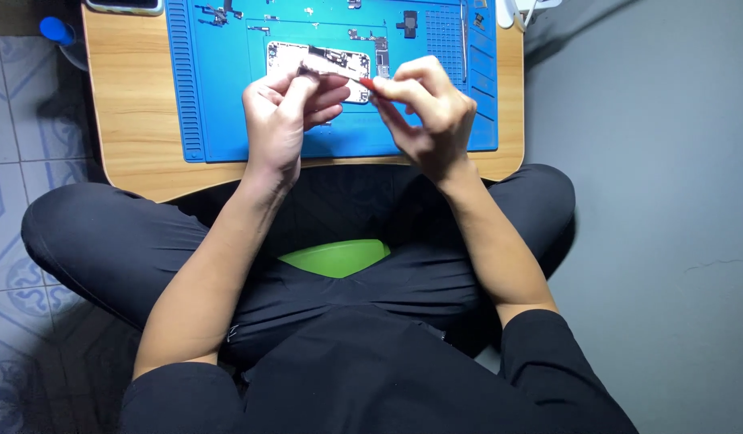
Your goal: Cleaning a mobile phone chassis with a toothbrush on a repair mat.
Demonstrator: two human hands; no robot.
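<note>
Left hand (281, 112) is curling its fingers around a small dark part (311, 68), which I am pinching between thumb and fingertips just above the opened phone (317, 63); what the part is, I cannot tell. Right hand (429, 108) is closing on a slim red-tipped tool (366, 83), gripped between thumb and forefinger, and its tip is pointing left toward the pinched part, the two hands nearly meeting over the phone's right end. That phone is lying flat with its insides showing, a pale frame with dark components, on the blue work mat (227, 104), near the mat's middle. Around it on the mat I am seeing small loose pieces, among them a dark square part (409, 22) further back and a little cluster of bits (220, 14) toward the back left. The mat is covering most of the wooden desk (134, 120), a low one with rounded corners, sitting just over my crossed legs in dark trousers. A green bowl-like object (336, 257) is resting in my lap below the desk's edge. At the desk's back left corner another phone (124, 6) is lying partly out of view, and a blue round object (56, 30) is sitting on the tiled floor (26, 120) beside it.
</note>
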